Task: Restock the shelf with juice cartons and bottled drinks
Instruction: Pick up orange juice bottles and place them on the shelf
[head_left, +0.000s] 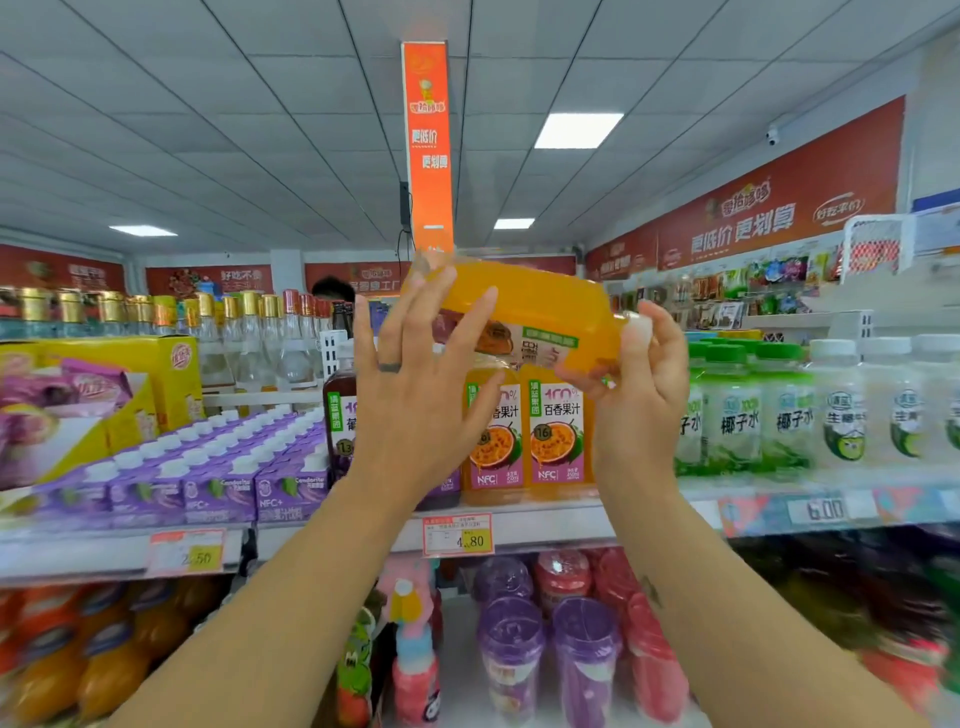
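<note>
My left hand (415, 384) and right hand (641, 395) carry one orange juice bottle (524, 301) on its side, directly above the standing passion-fruit bottles (556, 431). That row serves as the reference here. I judge the bottle is held flat so that it clears the front row before being turned upright into a gap behind.

Left hand: fingers (472, 330) straight and spread wide, laid against the base end of the bottle as a support. Nothing is pinched.

Right hand: fingers curled round the neck end, beside the white cap (638, 326). This hand takes the grip and the steering.

Below the reference row, the shelf edge (561, 525) bears a price tag (458, 535). Left of the row stand purple cartons (218, 483); right of it, coconut-water bottles (743, 410). Behind and to the left stand glass bottles (249, 332) with gold caps.
</note>
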